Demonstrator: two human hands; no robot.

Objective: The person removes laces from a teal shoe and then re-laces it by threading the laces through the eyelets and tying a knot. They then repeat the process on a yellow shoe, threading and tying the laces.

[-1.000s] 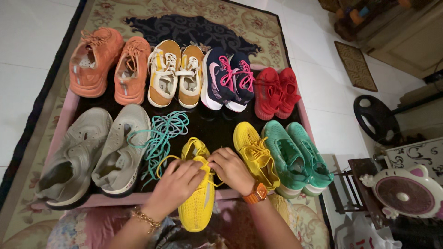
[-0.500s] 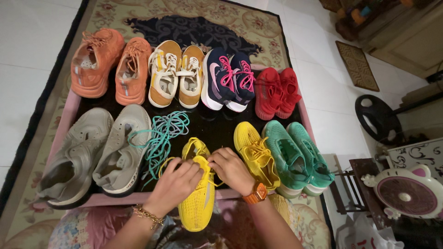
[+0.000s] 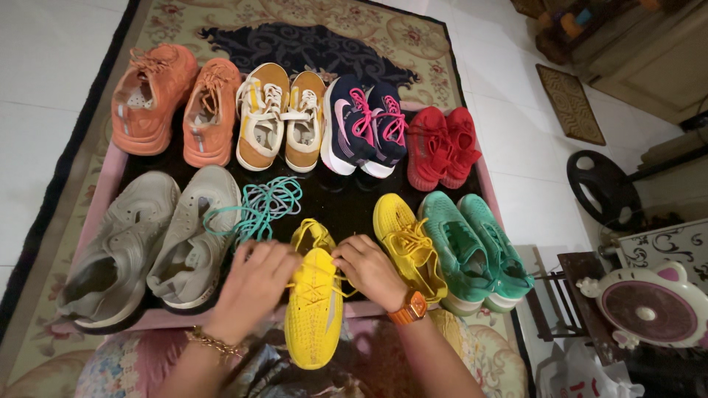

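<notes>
A yellow knit shoe point(image 3: 313, 309) lies toe toward me at the near edge of a pink-rimmed dark tray point(image 3: 103, 188). My right hand point(image 3: 370, 271) pinches its yellow lace at the shoe's right side. My left hand point(image 3: 253, 287) is off the shoe's left side, fingers curled around the other end of the lace, slightly blurred. The matching yellow shoe point(image 3: 405, 239) sits just right of my right hand. A loose tangle of teal laces point(image 3: 259, 210) lies beyond my left hand.
Pairs on the tray: grey shoes point(image 3: 147, 243) left, teal shoes point(image 3: 476, 247) right, and orange point(image 3: 173, 103), mustard point(image 3: 280, 114), navy-pink point(image 3: 361, 125) and red point(image 3: 441, 147) shoes in the back row. A small fan point(image 3: 649, 309) and a black weight plate point(image 3: 601, 188) stand at right.
My left hand has pulled leftward away from the yellow shoe's tongue, drawing the lace out. The right hand has stayed at the shoe's right side.
</notes>
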